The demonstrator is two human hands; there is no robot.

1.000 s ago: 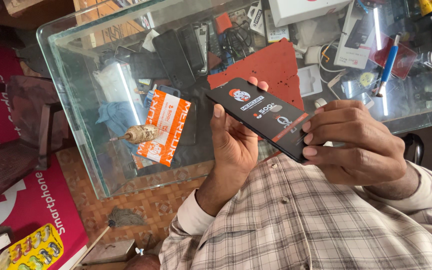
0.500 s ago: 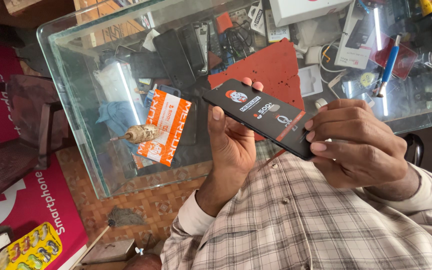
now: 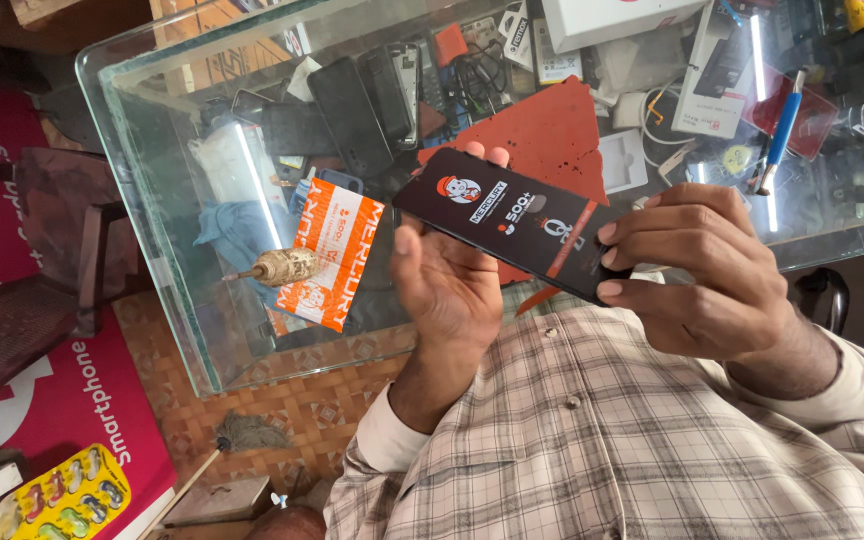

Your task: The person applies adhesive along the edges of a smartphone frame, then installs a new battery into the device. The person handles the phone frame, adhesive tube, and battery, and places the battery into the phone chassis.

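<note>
Both hands hold a flat black rectangular packet (image 3: 522, 222) with glossy print, above the glass worktop (image 3: 202, 300). The left hand (image 3: 457, 285) cups its underside, fingers mostly hidden behind it, thumb up its near edge. The right hand (image 3: 707, 270) pinches the right end, covering that corner. An orange-and-white packet (image 3: 332, 250) lies on the glass

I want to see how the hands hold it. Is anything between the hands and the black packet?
Nothing visible. The left hand cradles the black packet from below, and the right hand pinches its other end, fingers straight on it.
</note>
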